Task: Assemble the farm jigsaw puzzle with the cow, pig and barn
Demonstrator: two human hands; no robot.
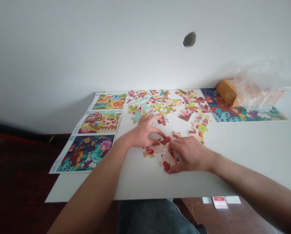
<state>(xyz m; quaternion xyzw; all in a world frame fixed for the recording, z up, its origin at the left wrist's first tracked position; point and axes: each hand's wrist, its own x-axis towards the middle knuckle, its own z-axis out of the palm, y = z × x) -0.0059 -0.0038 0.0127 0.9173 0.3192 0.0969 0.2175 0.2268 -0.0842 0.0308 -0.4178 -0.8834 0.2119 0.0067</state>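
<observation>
The pale, cow-spotted jigsaw pieces (166, 156) lie between the person's two hands, in a loose row running roughly left to right across the table, with the longer run reaching toward the right hand. The right hand (190, 155) is nearer to the piece at the row's lower end (168, 161): its fingers curl down over that end, but whether they pinch a piece or only press on it cannot be told. The left hand (144, 135) sits just above and to the left of the row, its fingers spread and its thumb side touching a spotted piece, with no clear hold. Ahead of both hands lies a scattered heap of loose pieces (155, 104), and a small cluster of tan pieces (198, 130) sits beyond the right hand. The white table (253, 152) carries printed picture sheets (85, 152) left of the left hand; far beyond the right hand are an orange box (226, 91) and a clear plastic bag (259, 86). A white wall (87, 48) rises behind, and a dark floor (18, 182) shows below.
</observation>
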